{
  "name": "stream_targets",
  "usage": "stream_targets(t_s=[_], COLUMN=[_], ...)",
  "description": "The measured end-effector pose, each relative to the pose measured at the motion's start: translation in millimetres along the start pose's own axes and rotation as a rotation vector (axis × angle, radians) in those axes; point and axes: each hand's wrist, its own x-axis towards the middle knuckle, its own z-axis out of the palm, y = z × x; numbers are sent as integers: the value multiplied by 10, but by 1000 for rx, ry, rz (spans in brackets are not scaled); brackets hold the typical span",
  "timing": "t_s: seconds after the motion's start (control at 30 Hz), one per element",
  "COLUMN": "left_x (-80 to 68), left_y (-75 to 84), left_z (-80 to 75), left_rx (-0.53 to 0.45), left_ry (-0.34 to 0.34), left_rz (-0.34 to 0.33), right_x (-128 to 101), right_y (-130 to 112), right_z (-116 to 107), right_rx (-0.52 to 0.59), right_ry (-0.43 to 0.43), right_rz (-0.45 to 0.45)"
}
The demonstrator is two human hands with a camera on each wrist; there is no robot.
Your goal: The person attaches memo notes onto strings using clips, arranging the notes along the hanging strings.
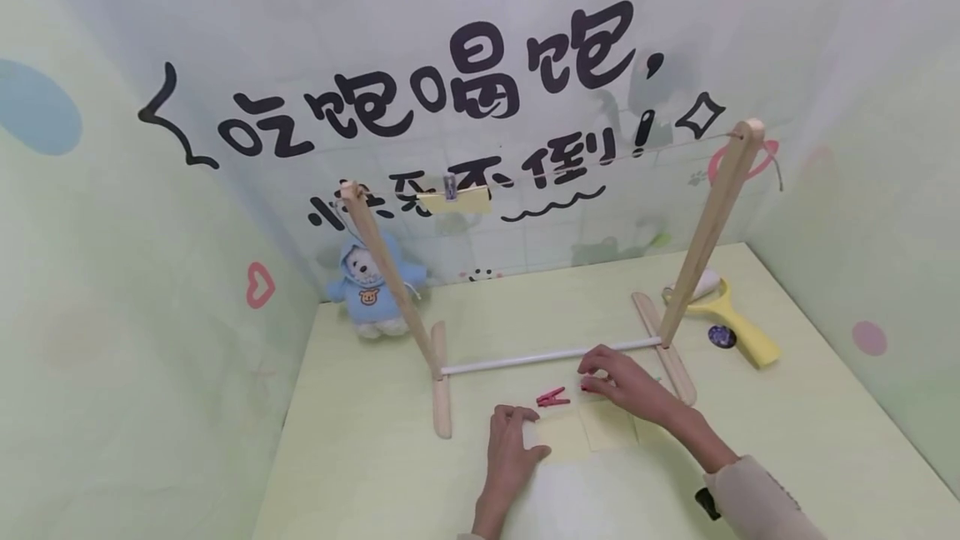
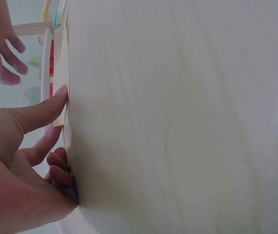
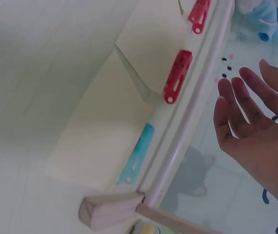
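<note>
In the head view, my left hand (image 1: 512, 450) is at the left edge of a pale yellow paper square (image 1: 566, 438) on the table. Its thumb and index fingertips touch the paper's edge, set apart from each other. My right hand (image 1: 618, 382) hovers over the clothespins, fingers loosely bent; in the right wrist view nothing is between them. A red clothespin (image 1: 552, 397) lies behind the first square, and a second red clothespin (image 3: 178, 77) lies by the middle square (image 1: 609, 425). Beside the third square (image 3: 97, 131) is a teal clothespin (image 3: 137, 155).
A wooden stand with a left post (image 1: 393, 282), a right post (image 1: 708, 240) and a white rod (image 1: 551, 356) spans the table. From its string hangs a yellow paper (image 1: 459, 202) under a dark clip (image 1: 451, 187). A blue-hooded plush bear (image 1: 375, 290) and a yellow-handled roller (image 1: 738, 327) stand near the posts.
</note>
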Motion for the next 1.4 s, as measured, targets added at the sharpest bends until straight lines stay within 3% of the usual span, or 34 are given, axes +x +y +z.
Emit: stream_targets(t_s=[0.17, 0.3, 0.4, 0.73, 0.93, 1.2, 1.4], left_x=[33, 41, 27, 14, 40, 32, 34], left_y=[5, 6, -26, -135, -148, -176, -170], left_z=[-29, -16, -14, -43, -60, -54, -55], left_rx=[-9, -27, -59, -168, -208, -141, -108], left_ry=[-46, -45, -38, -68, -75, -34, -1], left_rz=[-30, -33, -23, 4, 42, 165, 177], right_x=[77, 109, 117, 115, 116, 103, 108], right_y=[-36, -24, 4, -4, 18, 73, 89], right_z=[306, 459, 528, 585, 616, 657, 670], right_rx=[-181, -289, -297, -373, -407, -388, -352], right_ry=[65, 137, 137, -9, 13, 35, 55], right_rz=[-47, -50, -63, -1, 5, 3, -13])
